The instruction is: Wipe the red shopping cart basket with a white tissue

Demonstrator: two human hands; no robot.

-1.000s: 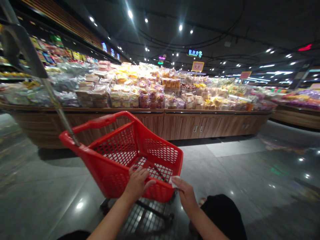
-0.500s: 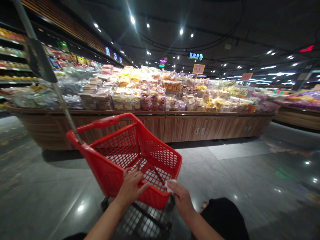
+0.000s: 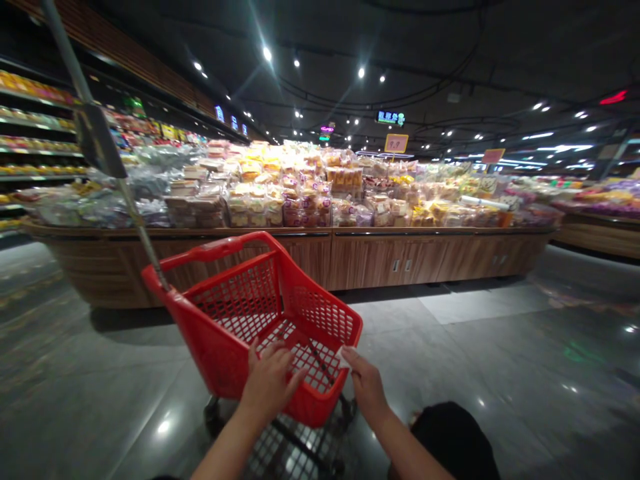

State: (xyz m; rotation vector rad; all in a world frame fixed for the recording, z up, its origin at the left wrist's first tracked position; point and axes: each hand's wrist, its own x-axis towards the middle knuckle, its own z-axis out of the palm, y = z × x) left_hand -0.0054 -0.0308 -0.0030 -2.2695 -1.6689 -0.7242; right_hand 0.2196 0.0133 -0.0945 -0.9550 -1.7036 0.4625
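Shelving (image 3: pixel 40 143): cut off at the left edge, its goods blurred. Grey pole (image 3: pixel 137 217): cropped at the top, leaning left, fitted with a dark sleeve; its lower end is seen at the cart's corner, the joint not clearly made out. Red cart (image 3: pixel 210 340): placed on the grey floor (image 3: pixel 130 387), before a wood-fronted counter (image 3: pixel 380 260) heaped with packaged goods (image 3: pixel 300 187); wheels partly hidden by the basket and forearms. Long axis set diagonally, handle (image 3: pixel 215 250) at far left, narrower end pointed right and toward the wearer. Bright red, glossy, with pierced lattice walls and floor; basket open-topped. Left hand (image 3: pixel 270 377): laid over the near rim, thumb spread; whether the rim is gripped cannot be told. White wipe (image 3: pixel 344 358): small, crumpled, partly covered by fingers, held at the front rim; contact is unclear. Right hand (image 3: pixel 369 387): closed in a pinch on the wipe. Dark-clad knee (image 3: pixel 450 443): cropped below.
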